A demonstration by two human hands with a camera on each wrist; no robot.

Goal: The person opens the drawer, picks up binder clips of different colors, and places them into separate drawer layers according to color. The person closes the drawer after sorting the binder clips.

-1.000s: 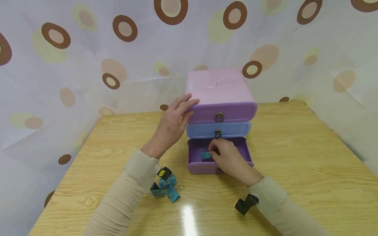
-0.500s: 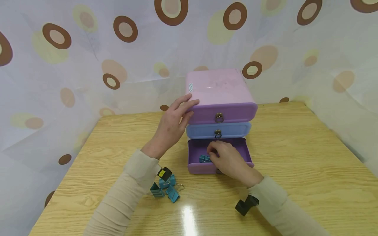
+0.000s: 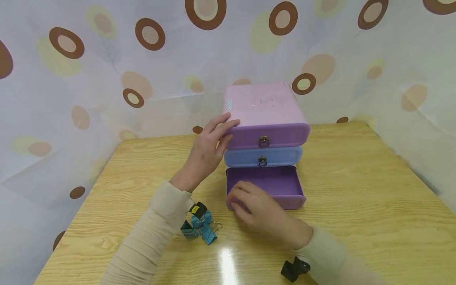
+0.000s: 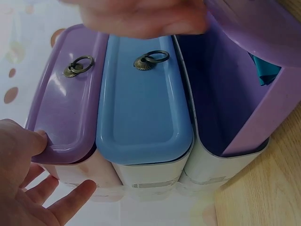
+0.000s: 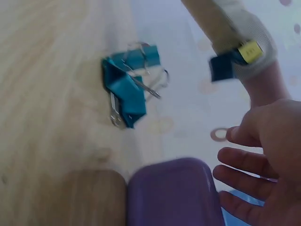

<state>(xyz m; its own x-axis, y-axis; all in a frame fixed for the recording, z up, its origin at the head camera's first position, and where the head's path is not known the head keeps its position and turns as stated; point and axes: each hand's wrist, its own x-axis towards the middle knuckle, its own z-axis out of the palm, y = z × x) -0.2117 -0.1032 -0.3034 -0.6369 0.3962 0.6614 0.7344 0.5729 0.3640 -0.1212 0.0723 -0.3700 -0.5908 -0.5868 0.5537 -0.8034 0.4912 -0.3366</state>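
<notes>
Against the upper left front corner of a small drawer chest [image 3: 265, 105] rests my left hand [image 3: 204, 154], fingers extended and thumb at the purple top drawer front. The purple bottom drawer [image 3: 281, 180] is pulled out. A teal binder clip [image 4: 265, 70] lies inside it by the front wall, seen in the left wrist view and hidden by my right hand in the head view. My right hand [image 3: 258, 208] hovers at the drawer's front left corner, its fingers loosely bent with nothing between them in the right wrist view [image 5: 263, 165]. A cluster of teal binder clips [image 3: 208, 233] lies on the table to its left.
The blue middle drawer [image 3: 246, 157] and the purple top drawer [image 3: 246, 137] are pushed in, each with a ring pull. All stands on a wooden table [image 3: 356, 198] before a patterned cloth backdrop [image 3: 221, 51]. Small black cameras [image 3: 295, 269] sit on both wrists.
My right hand has let go of a teal binder clip in the bottom drawer and moved left and toward me, to the drawer's front edge. The left hand has stayed put.
</notes>
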